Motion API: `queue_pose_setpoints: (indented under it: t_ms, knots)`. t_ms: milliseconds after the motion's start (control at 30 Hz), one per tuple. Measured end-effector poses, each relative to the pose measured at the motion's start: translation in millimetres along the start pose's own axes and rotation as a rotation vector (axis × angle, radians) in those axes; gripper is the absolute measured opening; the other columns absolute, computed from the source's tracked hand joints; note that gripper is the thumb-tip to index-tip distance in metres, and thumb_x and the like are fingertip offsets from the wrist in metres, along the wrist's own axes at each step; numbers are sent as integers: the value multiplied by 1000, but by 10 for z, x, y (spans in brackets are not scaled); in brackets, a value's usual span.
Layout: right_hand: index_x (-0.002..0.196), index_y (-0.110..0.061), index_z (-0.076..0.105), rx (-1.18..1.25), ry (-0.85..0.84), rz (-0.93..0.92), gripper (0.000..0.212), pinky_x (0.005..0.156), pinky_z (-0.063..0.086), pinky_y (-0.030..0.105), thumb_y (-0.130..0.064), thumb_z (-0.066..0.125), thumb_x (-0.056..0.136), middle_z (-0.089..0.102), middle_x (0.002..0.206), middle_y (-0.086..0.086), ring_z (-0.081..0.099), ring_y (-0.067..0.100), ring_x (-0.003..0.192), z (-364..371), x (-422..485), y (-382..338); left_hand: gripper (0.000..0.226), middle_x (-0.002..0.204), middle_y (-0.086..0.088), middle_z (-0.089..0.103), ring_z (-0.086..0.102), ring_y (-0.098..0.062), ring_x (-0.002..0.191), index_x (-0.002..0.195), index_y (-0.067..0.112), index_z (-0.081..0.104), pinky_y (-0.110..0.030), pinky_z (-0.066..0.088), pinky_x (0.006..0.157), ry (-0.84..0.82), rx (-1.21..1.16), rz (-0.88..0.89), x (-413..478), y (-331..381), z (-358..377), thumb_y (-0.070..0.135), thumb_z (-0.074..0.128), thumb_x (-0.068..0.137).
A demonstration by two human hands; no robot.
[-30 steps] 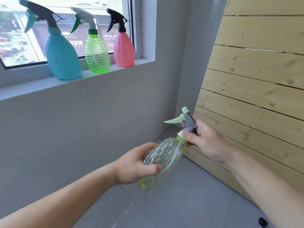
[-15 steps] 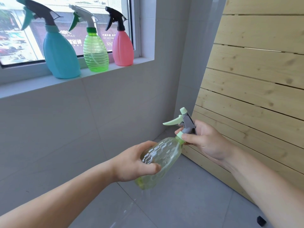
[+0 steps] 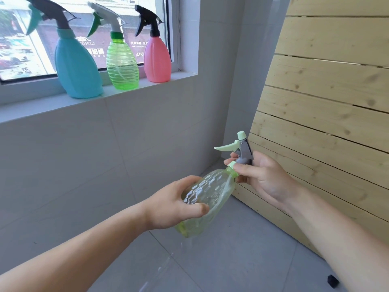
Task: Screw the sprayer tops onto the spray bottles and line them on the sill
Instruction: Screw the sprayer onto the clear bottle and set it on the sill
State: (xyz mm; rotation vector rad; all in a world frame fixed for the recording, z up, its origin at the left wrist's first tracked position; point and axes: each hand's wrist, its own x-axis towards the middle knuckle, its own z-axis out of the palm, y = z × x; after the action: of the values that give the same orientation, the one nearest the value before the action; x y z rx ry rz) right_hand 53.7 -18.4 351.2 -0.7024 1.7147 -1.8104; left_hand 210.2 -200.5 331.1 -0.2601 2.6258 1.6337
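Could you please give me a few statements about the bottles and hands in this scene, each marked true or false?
1. Three spray bottles stand on the sill. True: a blue bottle, a green ribbed bottle and a pink bottle.
2. The pink bottle stands between the other two. False: the green ribbed bottle is in the middle.
3. The left hand holds the body of the pale green bottle. True.
4. The right hand rests on the wooden panel. False: its fingers pinch the collar of the sprayer top.
5. The held bottle is upright. False: it is tilted, neck up and to the right.
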Motion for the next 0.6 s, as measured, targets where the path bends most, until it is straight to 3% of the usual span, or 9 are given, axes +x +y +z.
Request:
queue_pose_setpoints:
  t_ms: [133,267,367,500,600]
  knots:
    - [105,-11,60,-66,13,-20,18,78,46,30,-6,67,89,65,107,1,62,16,99,4,8,36,49,91,12,71,67,-5,83,113,40,63,-23,56,74,2,3,-6,4,-14,13,48,71,65]
    - [106,0,57,-206,124,-60,29,67,50,25,-22,68,91,55,91,2,55,10,79,103,12,107,50,100,5,73,69,-11,88,114,39,63,-26,57,77,3,13,-10,-15,-39,16,48,72,65]
    - [101,-6,60,-181,93,-46,29,69,48,29,-29,72,87,56,89,0,55,11,81,79,5,21,50,91,14,71,67,-4,83,114,40,62,-21,56,73,-2,5,-1,-15,-1,18,50,71,65]
    - [102,-16,62,-77,5,-32,16,75,46,30,-8,67,89,68,105,1,63,16,98,-6,14,-44,51,97,7,73,68,-7,85,115,40,62,-26,57,77,17,17,0,8,8,11,51,71,65]
    - [96,-14,59,-168,92,-47,9,70,50,28,-15,67,91,60,94,1,59,14,86,72,3,17,46,89,14,70,66,-3,81,111,42,61,-23,56,74,15,41,-6,1,-11,26,48,71,67]
